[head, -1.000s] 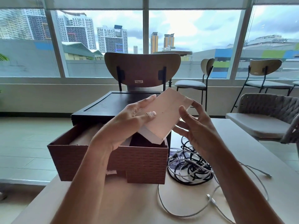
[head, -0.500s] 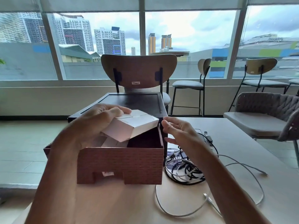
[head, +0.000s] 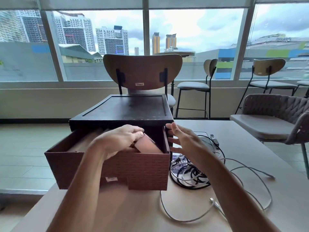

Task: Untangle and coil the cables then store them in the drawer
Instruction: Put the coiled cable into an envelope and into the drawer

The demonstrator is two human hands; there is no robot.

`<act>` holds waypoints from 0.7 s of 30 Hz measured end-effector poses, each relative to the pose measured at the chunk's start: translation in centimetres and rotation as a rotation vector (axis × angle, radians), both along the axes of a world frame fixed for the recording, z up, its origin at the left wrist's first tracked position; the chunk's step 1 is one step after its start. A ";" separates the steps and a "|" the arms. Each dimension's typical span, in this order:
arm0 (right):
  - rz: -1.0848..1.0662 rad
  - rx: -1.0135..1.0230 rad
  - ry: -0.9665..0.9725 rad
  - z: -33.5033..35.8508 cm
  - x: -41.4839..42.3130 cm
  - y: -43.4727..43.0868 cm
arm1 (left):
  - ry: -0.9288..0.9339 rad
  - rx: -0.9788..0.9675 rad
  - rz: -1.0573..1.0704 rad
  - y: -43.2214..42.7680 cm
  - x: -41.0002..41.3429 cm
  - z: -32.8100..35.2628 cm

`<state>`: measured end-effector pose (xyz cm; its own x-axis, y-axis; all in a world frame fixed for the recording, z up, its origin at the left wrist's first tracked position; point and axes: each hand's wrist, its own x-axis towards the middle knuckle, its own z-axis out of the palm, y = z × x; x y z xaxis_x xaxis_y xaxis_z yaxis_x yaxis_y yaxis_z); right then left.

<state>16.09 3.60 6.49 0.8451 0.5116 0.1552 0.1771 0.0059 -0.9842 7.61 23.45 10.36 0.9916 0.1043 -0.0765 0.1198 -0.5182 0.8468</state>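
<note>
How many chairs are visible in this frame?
4. One wooden-backed chair stands behind the drawer unit; two tall chairs stand further right; a woven chair sits beside the table. A seat sliver at far right may be a fifth.

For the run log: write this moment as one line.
left hand grips box in open drawer | right hand open, beside drawer | cables tangled on table, not stored
</note>
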 end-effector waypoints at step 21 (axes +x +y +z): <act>0.037 0.014 0.057 0.5 0.2 -0.3 | 0.121 0.541 0.081 -0.5 1.9 -1.1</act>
<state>16.34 3.34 6.97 0.8331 0.5410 0.1151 0.1205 0.0257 -0.9924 9.49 22.91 9.30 0.9662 0.2359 -0.1037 0.2573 -0.8600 0.4407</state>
